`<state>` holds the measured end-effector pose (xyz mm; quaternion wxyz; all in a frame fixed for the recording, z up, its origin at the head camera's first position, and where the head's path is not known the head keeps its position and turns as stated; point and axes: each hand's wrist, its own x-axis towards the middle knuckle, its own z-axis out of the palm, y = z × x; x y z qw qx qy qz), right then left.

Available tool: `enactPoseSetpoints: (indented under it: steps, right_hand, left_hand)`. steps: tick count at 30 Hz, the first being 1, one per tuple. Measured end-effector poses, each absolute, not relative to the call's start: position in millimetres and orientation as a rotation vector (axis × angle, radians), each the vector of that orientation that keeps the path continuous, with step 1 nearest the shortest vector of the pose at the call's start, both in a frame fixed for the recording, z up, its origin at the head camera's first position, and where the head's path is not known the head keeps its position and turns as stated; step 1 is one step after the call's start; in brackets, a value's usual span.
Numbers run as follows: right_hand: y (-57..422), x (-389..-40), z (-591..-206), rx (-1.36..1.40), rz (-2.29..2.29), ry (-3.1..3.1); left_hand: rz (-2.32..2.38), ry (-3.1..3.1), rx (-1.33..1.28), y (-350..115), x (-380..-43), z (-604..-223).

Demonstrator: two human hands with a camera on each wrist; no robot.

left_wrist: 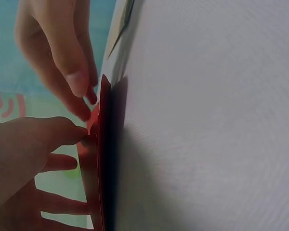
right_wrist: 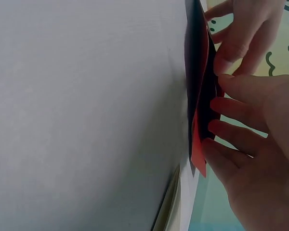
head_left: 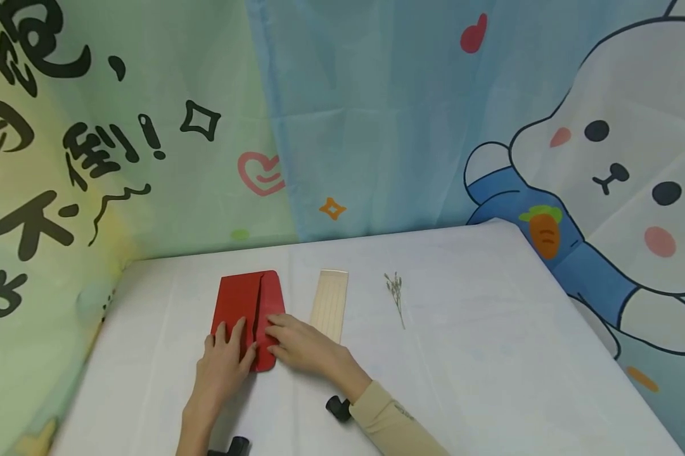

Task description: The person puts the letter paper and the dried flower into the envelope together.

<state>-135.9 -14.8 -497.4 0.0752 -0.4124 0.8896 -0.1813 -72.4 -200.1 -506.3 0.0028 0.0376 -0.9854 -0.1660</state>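
Note:
A red paper envelope (head_left: 236, 296) lies on the white table with its long side flap (head_left: 272, 291) to the right. A dark gap shows between flap and body. My left hand (head_left: 221, 367) rests on the lower part of the body, fingers spread and fairly straight. On the flap lie the fingertips of my right hand (head_left: 307, 347), with the fingers loosely extended. In the right wrist view the envelope (right_wrist: 198, 144) is seen edge-on, its flap slightly raised. Both hands touch the envelope (left_wrist: 92, 163) near its fold in the left wrist view.
A pale beige, striped flat piece (head_left: 329, 303) lies just beyond the right hand. Farther right is a small dried flower sprig (head_left: 396, 292). Black wrist-camera parts (head_left: 338, 408) show beside the forearms. A printed cloth backdrop (head_left: 376, 126) rises behind the table.

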Motion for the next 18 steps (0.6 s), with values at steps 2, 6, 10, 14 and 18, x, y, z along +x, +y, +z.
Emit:
enactPoseSetpoints:
  steps: [2, 6, 10, 14, 18]
  right_hand:
    - [-18, -137, -498, -1.239, -0.526, 2.663]
    - [-22, -136, -498, -1.264, -0.479, 2.645]
    - [-24, -136, -499, -1.294, -0.438, 2.641]
    - [-27, -138, -501, -1.34, -0.422, 2.648]
    - [-29, -138, -502, -1.363, -0.415, 2.643]
  left_hand:
    - [-0.53, -3.094, 0.116, -201, -72, -506]
    - [-0.558, -3.104, 0.121, -202, -72, -506]
    - [-0.59, -3.103, 0.099, -202, -72, -504]
    - [-0.595, -3.091, 0.059, -201, -74, -503]
    - [-0.574, -3.101, 0.027, -201, -74, -501]
